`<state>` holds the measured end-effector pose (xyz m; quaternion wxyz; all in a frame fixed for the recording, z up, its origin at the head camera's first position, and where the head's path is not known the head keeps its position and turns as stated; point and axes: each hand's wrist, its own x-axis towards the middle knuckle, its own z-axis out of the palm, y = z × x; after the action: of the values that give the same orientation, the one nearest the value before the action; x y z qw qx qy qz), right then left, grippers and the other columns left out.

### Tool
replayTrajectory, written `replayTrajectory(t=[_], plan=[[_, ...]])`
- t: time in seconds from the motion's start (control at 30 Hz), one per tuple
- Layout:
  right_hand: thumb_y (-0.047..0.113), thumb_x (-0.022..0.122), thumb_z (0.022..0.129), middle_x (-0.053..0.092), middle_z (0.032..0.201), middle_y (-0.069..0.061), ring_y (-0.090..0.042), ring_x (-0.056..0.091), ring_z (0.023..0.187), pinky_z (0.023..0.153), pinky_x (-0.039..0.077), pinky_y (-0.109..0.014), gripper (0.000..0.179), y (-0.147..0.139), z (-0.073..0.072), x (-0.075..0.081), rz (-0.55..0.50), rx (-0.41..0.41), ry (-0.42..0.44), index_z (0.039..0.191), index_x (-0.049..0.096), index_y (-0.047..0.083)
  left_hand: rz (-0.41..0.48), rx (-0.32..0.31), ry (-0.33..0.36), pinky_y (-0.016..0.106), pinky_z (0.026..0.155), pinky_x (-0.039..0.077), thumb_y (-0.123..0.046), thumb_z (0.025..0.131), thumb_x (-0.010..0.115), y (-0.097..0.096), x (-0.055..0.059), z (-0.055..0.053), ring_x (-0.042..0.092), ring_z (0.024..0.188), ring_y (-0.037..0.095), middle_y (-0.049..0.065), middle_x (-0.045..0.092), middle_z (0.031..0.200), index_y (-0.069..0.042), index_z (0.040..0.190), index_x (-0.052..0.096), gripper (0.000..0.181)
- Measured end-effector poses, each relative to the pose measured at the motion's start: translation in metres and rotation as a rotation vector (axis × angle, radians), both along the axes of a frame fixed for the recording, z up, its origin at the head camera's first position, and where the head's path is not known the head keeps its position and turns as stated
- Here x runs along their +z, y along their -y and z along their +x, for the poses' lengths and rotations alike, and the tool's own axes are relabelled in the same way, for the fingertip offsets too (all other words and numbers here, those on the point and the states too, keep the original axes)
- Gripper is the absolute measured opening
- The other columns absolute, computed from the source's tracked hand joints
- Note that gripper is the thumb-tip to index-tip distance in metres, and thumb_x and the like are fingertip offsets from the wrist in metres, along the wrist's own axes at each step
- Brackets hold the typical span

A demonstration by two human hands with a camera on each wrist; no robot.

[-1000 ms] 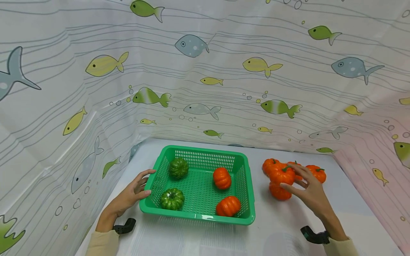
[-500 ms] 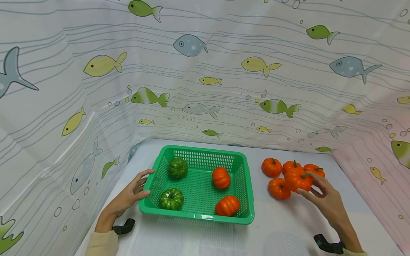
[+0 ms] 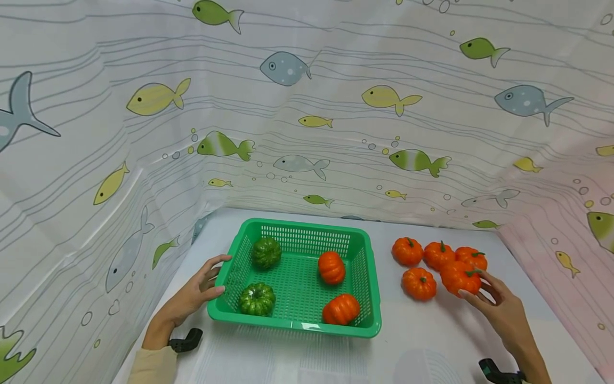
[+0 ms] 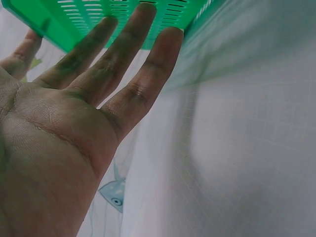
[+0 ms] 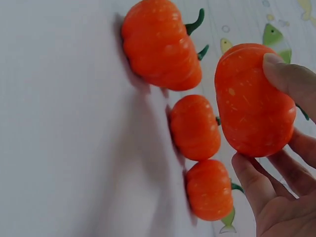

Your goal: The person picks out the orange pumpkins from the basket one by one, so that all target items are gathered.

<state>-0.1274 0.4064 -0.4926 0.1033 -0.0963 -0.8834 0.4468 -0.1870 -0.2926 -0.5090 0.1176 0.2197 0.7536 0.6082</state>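
In the head view my right hand [image 3: 503, 314] pinches a small orange toy pumpkin [image 3: 458, 278] between thumb and fingers. The right wrist view shows that pumpkin [image 5: 253, 101] raised off the white table, thumb on one side and fingertips on the other. My left hand [image 3: 196, 290] is at the left side of a green plastic basket [image 3: 336, 328], its fingers extended. From the left wrist, those fingers [image 4: 138, 91] reach up to the basket's slotted wall [image 4: 170, 15]. Two green pumpkins [image 3: 257, 299] lie in the basket's left half, two orange pumpkins [image 3: 332, 268] in its right half.
Several more orange pumpkins, among them a front one [image 3: 419, 284] and a rear left one [image 3: 407, 251], sit on the white table [image 3: 384, 362] right of the basket. A fish-print curtain [image 3: 336, 160] encloses the back and sides.
My right hand has carried the held pumpkin rightward and nearer to me, from over the left of the group to its right front. The left hand and basket have stayed put.
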Motion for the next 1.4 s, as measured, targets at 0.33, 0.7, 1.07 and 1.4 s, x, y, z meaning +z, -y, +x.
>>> replayTrajectory(t=[0.33, 0.7, 1.07, 1.4], plan=[[0.048, 0.076, 0.092, 0.023, 0.164, -0.028, -0.053, 0.038, 0.137, 0.075, 0.046, -0.001, 0.096, -0.011, -0.003, -0.017, 0.006, -0.042, 0.110, 0.163, 0.027, 0.004, 0.001, 0.001, 0.011, 0.082, 0.108, 0.017, -0.008, 0.105, 0.055, 0.000, 0.000, 0.000, 0.004, 0.150, 0.058, 0.020, 0.002, 0.169, -0.024, 0.164, 0.021, 0.070], [0.056, 0.074, 0.091, 0.028, 0.161, -0.030, -0.052, 0.037, 0.139, 0.103, 0.047, -0.057, 0.106, -0.016, -0.009, -0.028, 0.025, -0.037, 0.210, 0.163, 0.020, 0.002, 0.002, 0.006, 0.014, 0.082, 0.108, 0.019, -0.008, 0.104, 0.055, -0.002, 0.001, 0.002, 0.006, 0.150, 0.058, 0.020, 0.003, 0.169, -0.023, 0.164, 0.021, 0.070], [0.055, 0.074, 0.091, 0.025, 0.161, -0.032, -0.055, 0.032, 0.142, 0.106, 0.037, -0.063, 0.107, -0.016, -0.015, -0.034, -0.005, -0.006, 0.225, 0.162, 0.017, -0.003, -0.001, 0.008, 0.018, 0.082, 0.107, 0.021, -0.008, 0.105, 0.055, -0.001, -0.001, 0.002, 0.006, 0.150, 0.058, 0.019, 0.002, 0.169, -0.024, 0.164, 0.021, 0.070], [0.055, 0.074, 0.091, 0.016, 0.163, -0.035, -0.057, 0.026, 0.144, 0.110, 0.032, -0.066, 0.112, -0.012, -0.020, -0.028, 0.002, 0.049, 0.266, 0.162, 0.011, -0.004, 0.006, -0.003, 0.029, 0.083, 0.107, 0.018, -0.010, 0.106, 0.054, 0.000, 0.001, 0.001, 0.003, 0.150, 0.058, 0.020, 0.000, 0.169, -0.025, 0.164, 0.020, 0.069]])
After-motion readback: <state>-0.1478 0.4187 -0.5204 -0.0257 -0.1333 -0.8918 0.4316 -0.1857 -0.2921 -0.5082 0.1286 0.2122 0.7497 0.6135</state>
